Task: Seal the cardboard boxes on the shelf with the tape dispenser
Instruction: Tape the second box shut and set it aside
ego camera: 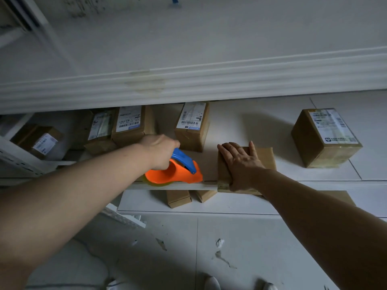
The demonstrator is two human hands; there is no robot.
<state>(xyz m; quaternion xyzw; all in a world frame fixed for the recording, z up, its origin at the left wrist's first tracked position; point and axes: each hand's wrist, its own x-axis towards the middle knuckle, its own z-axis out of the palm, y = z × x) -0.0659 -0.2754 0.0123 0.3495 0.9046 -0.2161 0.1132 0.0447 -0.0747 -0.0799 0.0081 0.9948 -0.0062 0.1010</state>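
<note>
My left hand [160,150] grips the blue handle of an orange tape dispenser [174,173], which sits at the front edge of the white shelf [251,126]. Just to its right, my right hand [240,162] lies flat with straight fingers on top of a plain cardboard box [265,158] that overhangs the shelf's front edge. Behind the dispenser stands a labelled cardboard box [192,126], and another labelled box [325,137] sits at the right of the shelf.
Several more labelled boxes [127,124] crowd the shelf's back left. An upper shelf [188,80] overhangs them. Small plain boxes [179,198] sit on a lower shelf. Below lies a tiled floor [188,248] with scraps, and my shoes [212,283] at the bottom edge.
</note>
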